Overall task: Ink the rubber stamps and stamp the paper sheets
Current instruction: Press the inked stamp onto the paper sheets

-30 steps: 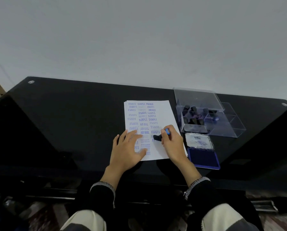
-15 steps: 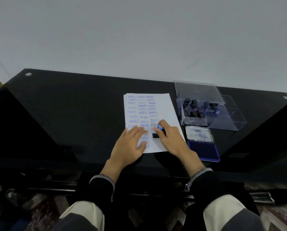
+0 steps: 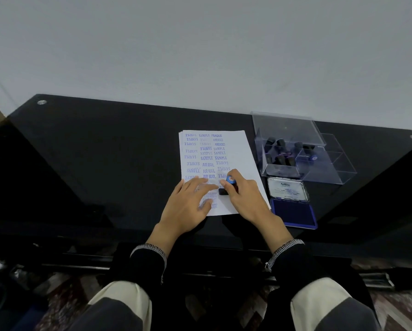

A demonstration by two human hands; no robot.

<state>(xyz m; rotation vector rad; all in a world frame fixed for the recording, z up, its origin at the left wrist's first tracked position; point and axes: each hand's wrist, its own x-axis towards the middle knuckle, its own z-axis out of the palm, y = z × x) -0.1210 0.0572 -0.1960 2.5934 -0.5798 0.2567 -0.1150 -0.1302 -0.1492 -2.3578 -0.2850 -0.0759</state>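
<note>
A glossy black glass table runs along the pale wall. On it lies a thin stack of white paper sheets, printed with rows of blue words. Right of the stack stands a clear plastic box of dark stamps, with an open ink pad in front, deep blue. The left hand lies flat, fingers spread, on the paper. The right hand pinches a black rubber stamp with a round blue cap, its base on the sheet.

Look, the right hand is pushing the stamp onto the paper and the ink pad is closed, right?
Not quite: the ink pad is open, its lid flipped back. The head view shows it. The right hand does hold the stamp on the paper.
</note>
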